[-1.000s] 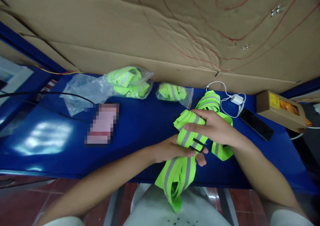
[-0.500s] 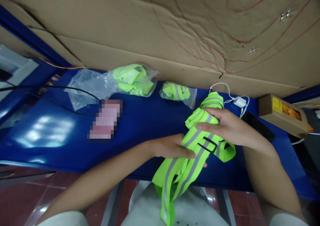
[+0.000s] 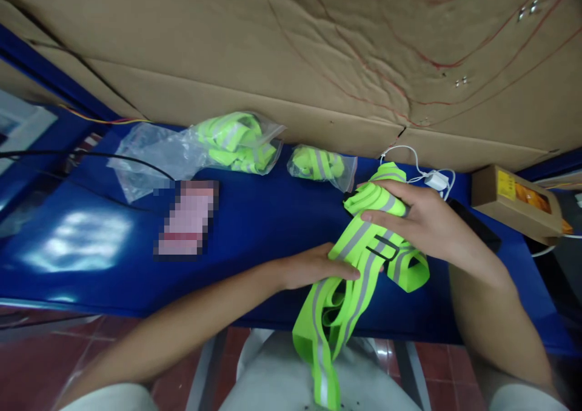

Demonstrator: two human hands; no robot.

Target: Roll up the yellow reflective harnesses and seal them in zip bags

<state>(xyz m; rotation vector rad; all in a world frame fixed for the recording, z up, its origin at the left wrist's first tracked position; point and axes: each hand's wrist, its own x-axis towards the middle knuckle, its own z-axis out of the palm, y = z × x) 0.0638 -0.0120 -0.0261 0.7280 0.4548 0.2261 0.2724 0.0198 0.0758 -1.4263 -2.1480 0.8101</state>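
A neon yellow-green strap with a grey reflective stripe lies across both hands, its loops hanging over the table's front edge. My left hand is closed round its middle, thumb on top and the other fingers mostly hidden beneath. Higher up, my right hand grips a folded bundle of the same strap between thumb and fingers. A black buckle sits on the strap between the hands. One loop droops to the right below my right hand.
Bagged straps and a smaller bag lie along the back of the blue table. A pixelated phone-like object is at left. A white charger, a dark flat object and a cardboard box stand right.
The folded bundle in my right hand has turned and shifted slightly right. The hanging loops have swung right and spread apart. My left hand keeps its hold.
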